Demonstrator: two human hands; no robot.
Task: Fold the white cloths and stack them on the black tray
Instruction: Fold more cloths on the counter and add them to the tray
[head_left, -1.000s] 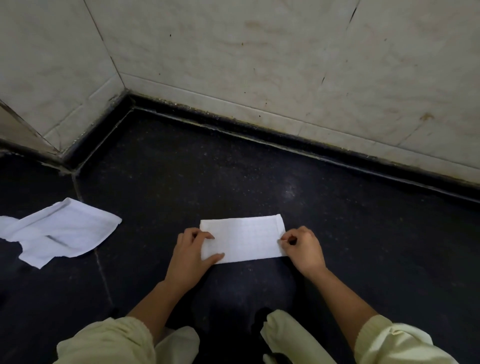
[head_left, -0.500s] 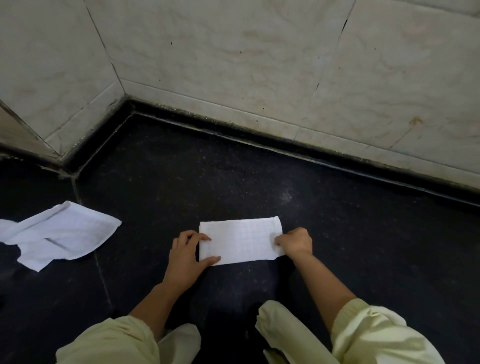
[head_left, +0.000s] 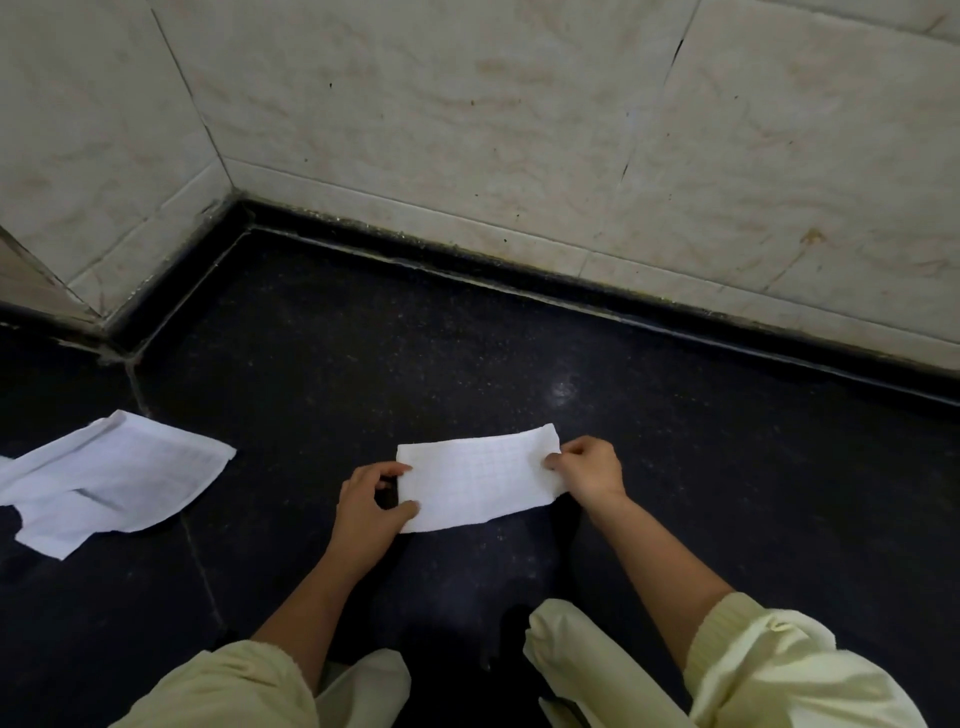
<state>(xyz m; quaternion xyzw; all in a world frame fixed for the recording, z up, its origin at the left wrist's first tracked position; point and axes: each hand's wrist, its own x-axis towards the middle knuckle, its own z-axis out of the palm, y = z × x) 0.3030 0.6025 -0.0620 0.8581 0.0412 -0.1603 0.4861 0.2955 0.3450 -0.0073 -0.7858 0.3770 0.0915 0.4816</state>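
A folded white cloth (head_left: 480, 475) with a faint grid weave lies as a long rectangle on the black floor in front of me. My left hand (head_left: 366, 512) pinches its left short edge between thumb and fingers. At the other end, my right hand (head_left: 589, 470) grips the right short edge, which is lifted slightly off the floor. A second white cloth (head_left: 111, 480) lies loose and crumpled at the far left. No black tray is in view.
The black speckled floor (head_left: 727, 493) meets pale tiled walls (head_left: 467, 130) in a corner at the upper left. A dark skirting strip runs along the wall base. My pale yellow sleeves fill the bottom edge.
Both hands have shifted their hold on the folded cloth's ends. The right end has risen a little and the cloth now sits slightly tilted.
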